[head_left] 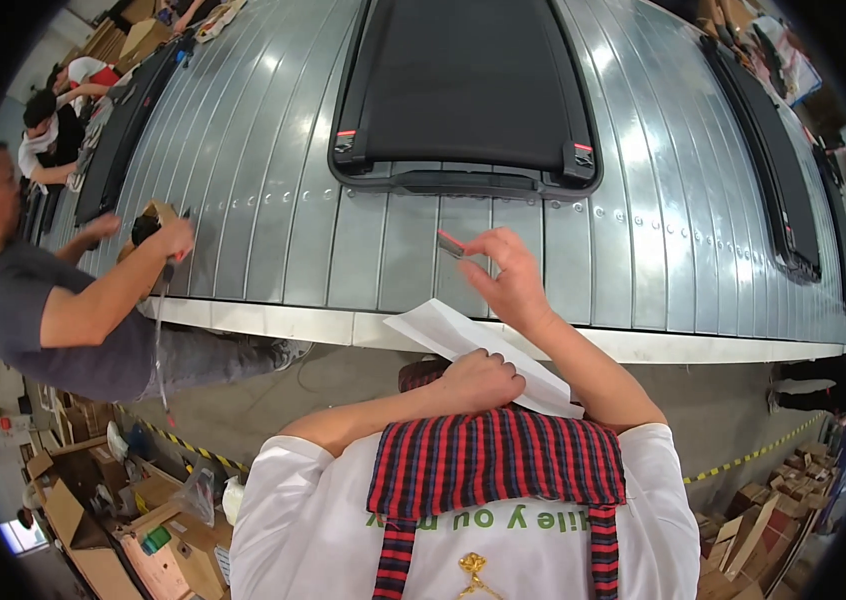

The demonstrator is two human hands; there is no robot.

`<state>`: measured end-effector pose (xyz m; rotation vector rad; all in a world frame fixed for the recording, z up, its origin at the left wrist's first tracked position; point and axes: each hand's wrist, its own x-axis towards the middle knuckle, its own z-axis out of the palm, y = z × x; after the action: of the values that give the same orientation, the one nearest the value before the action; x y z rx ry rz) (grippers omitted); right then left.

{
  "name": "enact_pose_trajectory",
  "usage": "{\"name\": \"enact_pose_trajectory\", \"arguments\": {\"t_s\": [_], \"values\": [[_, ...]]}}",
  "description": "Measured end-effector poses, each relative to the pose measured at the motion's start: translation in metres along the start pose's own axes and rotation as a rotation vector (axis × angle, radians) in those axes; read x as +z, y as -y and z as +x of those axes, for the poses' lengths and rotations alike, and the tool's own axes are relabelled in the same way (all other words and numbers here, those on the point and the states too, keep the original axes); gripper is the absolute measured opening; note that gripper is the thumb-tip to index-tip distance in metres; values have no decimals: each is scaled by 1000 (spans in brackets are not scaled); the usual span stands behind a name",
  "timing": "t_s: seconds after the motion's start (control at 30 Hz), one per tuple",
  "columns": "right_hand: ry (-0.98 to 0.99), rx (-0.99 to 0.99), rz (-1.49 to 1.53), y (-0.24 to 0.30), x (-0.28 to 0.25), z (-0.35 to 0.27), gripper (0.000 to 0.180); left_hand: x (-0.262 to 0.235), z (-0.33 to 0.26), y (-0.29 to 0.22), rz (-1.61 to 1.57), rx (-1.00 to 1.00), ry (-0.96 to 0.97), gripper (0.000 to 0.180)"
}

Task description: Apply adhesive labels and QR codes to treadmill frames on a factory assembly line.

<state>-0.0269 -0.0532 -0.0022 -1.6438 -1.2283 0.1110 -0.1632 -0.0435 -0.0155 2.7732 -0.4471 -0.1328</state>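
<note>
My left hand [483,382] is closed on a folded white sheet of paper [488,345], close to my chest. Above the near edge of the metal slat conveyor [411,255], my right hand [506,270] pinches a small dark label [451,243] with a red edge between thumb and fingertips. Beyond it on the slats lies a flat black machine [473,85] resembling a walking pad. Its two near corners carry similar red-edged labels, one on the left [346,142] and one on the right [580,158].
A co-worker [73,290] stands at my left, handling a brown roll-like object [151,225]. More black machines lie on the conveyor at left [128,135] and right [758,150]. Cardboard boxes [133,520] are piled behind on the left, past yellow-black floor tape [188,445].
</note>
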Motion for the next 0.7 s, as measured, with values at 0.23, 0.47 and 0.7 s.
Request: {"name": "enact_pose_trajectory", "arguments": {"t_s": [0.23, 0.47, 0.7], "values": [[-175, 146, 133, -40, -87, 32, 12, -62, 52, 48, -38, -47, -116, 13], [-85, 568, 378, -129, -201, 65, 10, -114, 126, 90, -514, -333, 47, 8], [28, 905, 474, -238, -224, 95, 13, -77, 186, 136, -380, -393, 150, 8]]}}
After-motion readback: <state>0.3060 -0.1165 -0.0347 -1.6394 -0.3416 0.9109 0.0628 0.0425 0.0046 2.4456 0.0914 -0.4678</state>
